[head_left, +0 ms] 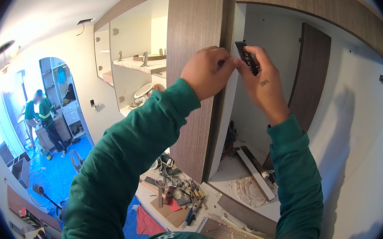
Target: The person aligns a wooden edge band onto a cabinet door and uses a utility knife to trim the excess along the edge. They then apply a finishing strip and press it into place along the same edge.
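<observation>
My right hand (264,82) is raised in front of the open cabinet and grips a slim black object with pale lettering (247,60). What kind of object it is, I cannot make out. Close beside it, my left hand (207,71) is closed, thumb and fingers pinched together near the right thumb. Whatever the left fingers hold, if anything, is hidden. Behind both hands stands the wood-grain cabinet panel (187,119) with its upright edge (219,99).
Loose tools (178,193) crowd the worktop below. Boards (256,173) lie inside the cabinet at right, beside a dark upright panel (311,75). Open shelves (146,66) are at left. Farther off, two people (46,116) stand on blue floor sheeting (76,155). A fan (38,189) stands lower left.
</observation>
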